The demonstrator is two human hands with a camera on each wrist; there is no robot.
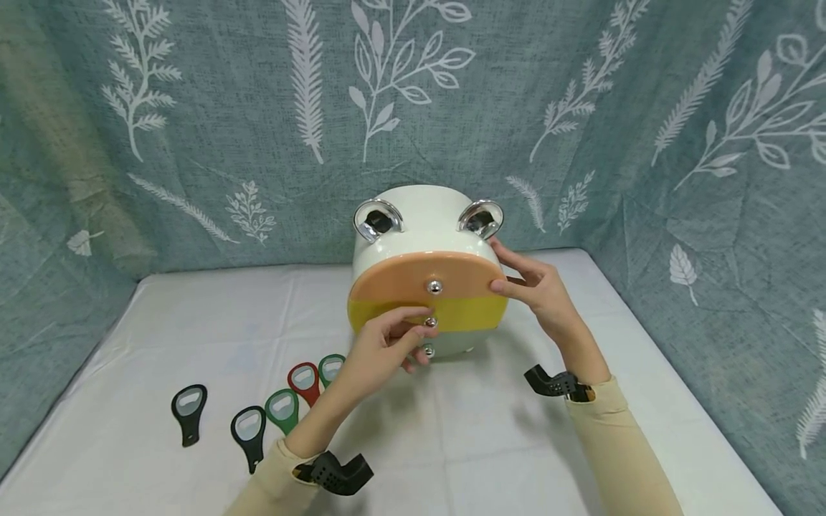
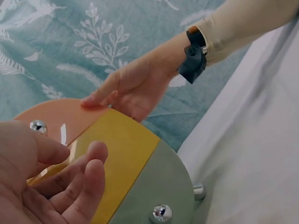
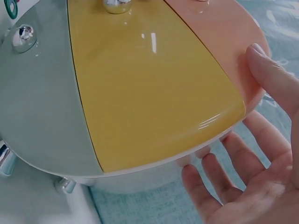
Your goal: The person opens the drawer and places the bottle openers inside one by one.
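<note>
A small white drawer cabinet [image 1: 426,215] stands on the table with its front toward me. Its rounded front has an orange top drawer [image 1: 396,278], a yellow middle drawer [image 1: 467,313] and a grey-green bottom drawer [image 1: 461,342], each with a shiny round knob. My left hand [image 1: 381,351] pinches the yellow drawer's knob [image 3: 117,5] between thumb and index finger; its fingertips hide that knob in the left wrist view. My right hand [image 1: 545,294] steadies the cabinet's right side, thumb on the orange front's edge and fingers along the side wall.
Several bottle openers lie on the white cloth at left: black ones [image 1: 190,414], a red one [image 1: 304,380] and green ones [image 1: 282,408], partly behind my left forearm. Two silver ring-shaped eyes [image 1: 378,219] stick up from the cabinet top. A patterned teal curtain [image 1: 258,143] hangs behind.
</note>
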